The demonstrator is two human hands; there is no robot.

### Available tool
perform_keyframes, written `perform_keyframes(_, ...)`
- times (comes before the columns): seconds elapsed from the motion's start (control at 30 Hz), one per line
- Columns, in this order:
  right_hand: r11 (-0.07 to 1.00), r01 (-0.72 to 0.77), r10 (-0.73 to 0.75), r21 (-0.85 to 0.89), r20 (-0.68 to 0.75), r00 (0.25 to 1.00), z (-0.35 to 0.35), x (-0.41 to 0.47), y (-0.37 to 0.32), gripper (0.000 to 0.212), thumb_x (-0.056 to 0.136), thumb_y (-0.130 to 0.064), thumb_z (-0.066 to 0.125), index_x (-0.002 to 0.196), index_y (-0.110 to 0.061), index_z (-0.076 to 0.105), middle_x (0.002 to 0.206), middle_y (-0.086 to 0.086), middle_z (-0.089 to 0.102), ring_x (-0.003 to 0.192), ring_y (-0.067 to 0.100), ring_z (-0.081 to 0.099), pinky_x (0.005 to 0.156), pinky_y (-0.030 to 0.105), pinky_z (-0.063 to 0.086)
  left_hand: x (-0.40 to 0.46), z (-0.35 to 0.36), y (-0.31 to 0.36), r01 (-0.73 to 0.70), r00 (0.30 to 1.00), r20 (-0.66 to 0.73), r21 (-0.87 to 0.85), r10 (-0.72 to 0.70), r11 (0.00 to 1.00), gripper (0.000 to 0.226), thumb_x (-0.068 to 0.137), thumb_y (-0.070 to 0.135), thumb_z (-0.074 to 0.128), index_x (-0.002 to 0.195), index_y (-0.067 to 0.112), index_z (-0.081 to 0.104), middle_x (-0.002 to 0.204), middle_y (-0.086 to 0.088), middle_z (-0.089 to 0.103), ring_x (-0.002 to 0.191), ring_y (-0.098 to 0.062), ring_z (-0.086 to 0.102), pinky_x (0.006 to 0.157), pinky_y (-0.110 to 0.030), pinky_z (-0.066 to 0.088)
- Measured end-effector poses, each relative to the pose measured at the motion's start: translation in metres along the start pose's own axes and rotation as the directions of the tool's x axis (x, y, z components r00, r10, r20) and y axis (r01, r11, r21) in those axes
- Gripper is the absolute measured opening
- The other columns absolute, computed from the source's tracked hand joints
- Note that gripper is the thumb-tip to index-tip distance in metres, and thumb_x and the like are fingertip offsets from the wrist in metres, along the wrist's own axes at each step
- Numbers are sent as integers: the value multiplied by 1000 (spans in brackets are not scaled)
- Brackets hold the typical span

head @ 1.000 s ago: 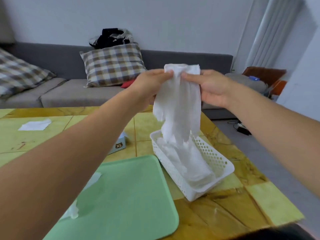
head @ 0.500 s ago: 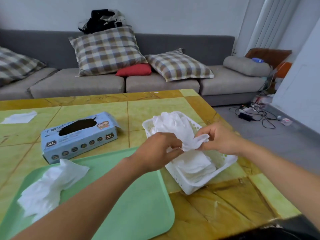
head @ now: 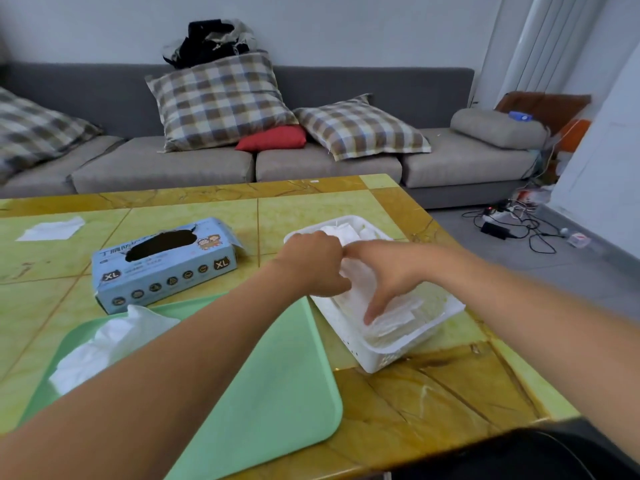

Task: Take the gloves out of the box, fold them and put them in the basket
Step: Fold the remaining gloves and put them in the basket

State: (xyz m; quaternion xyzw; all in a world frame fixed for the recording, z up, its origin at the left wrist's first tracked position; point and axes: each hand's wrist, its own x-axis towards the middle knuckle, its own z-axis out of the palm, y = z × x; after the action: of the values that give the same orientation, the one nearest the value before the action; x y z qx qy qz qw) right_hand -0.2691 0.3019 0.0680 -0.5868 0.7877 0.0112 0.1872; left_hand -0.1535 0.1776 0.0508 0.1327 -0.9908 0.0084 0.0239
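Soft, even daylight fills the room with only faint shadows, the glossy yellow-green marbled worktop (head: 398,403) shows mild sheen, both hands over the white basket are slightly motion-blurred, and wide-angle distortion bends the frame's edges.

A green tray (head: 277,393) lies at the near left of the yellow-green tiled tabletop (head: 433,403). A flat white paper (head: 52,229) rests on the far left of the tabletop. Beyond it runs a grey sofa (head: 166,168) with plaid cushions (head: 221,98), a red cushion (head: 273,138) between two of them, and dark clothes (head: 211,41) heaped on its back. On the floor at far right lie tangled black cables (head: 512,226).
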Motion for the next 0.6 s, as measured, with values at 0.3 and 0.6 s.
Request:
perform_keyframes(0.3, 932, -188, 216, -309, 57, 975, -37, 25, -49, 82, 80, -43, 83, 150, -31, 42, 147, -5, 48, 123, 22, 55, 100, 39, 50, -77, -20, -73, -37, 985, -163, -491, -51, 870, 20, 99, 29, 59, 111, 21, 73, 107, 7, 71, 97, -10, 64, 85, -27, 51)
perform_keyframes(0.6, 930, 369, -368, -6, -57, 928, 62, 111, -257, 87, 82, -55, 75, 155, -42, 29, 151, -2, 44, 135, 23, 45, 109, 41, 42, -237, 25, -212, 517, 844, 82, -380, -529, 767, 45, 90, 21, 68, 134, 19, 57, 134, -4, 60, 114, -22, 58, 97, -33, 47)
